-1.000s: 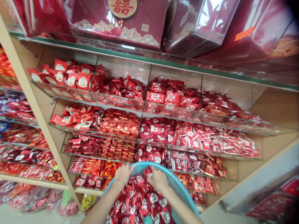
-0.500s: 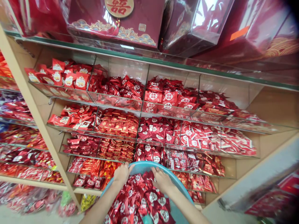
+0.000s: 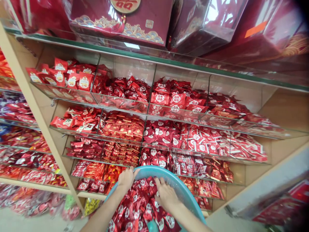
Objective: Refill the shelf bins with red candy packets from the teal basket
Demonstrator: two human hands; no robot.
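A blue plastic basket (image 3: 180,180) is in front of me at the bottom of the head view, filled with small dark red wrapped packets (image 3: 135,206) that bear white round labels. My left hand (image 3: 127,178) is closed over the basket's far left rim. Inside the basket, my right hand (image 3: 166,193) rests on the packets at the right of the heap, its fingers stretched out and somewhat apart. A rounded light-blue piece (image 3: 152,226) shows among the packets near the bottom edge.
Tiered shelves behind the basket hold red packets (image 3: 166,98) in clear-fronted compartments (image 3: 120,104). Above, a glass shelf (image 3: 154,62) carries large maroon gift boxes (image 3: 120,24). A wooden upright (image 3: 36,119) divides the shelving at left, with bagged goods (image 3: 36,203) below.
My right hand has moved slightly down and its fingers have straightened over the packets. My left hand stays on the rim. The basket's right side reaches slightly farther right in view.
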